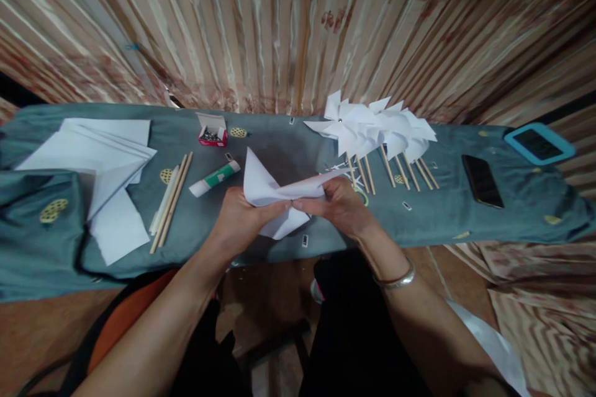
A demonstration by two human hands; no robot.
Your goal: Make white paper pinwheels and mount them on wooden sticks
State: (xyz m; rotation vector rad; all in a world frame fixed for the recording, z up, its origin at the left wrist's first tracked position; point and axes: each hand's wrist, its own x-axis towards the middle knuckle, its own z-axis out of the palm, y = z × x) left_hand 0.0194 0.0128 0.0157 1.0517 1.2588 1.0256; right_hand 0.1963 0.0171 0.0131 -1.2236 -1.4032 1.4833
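Observation:
A white paper pinwheel (pixel 265 183) is held between both hands above the front part of the table, its blades curled toward the middle. My left hand (pixel 244 211) is closed on its left side, thumb pressed at the centre. From the right, my right hand (pixel 342 205) pinches the same paper, its thumb meeting the left one. A small dark spot shows between the thumb tips; I cannot make out what it is. The fingers behind the paper are hidden. Scissors (pixel 362 196) with a yellow-green handle lie just beyond my right hand, partly covered.
Several finished pinwheels on sticks (pixel 372 127) lie at the back right. Left of my hands are a green-and-white glue stick (pixel 215 178), an opened box of pins (pixel 213 135), wooden sticks (pixel 174 205) and paper sheets (pixel 116 164). A phone (pixel 483 180) and a blue-framed device (pixel 540 142) are far right.

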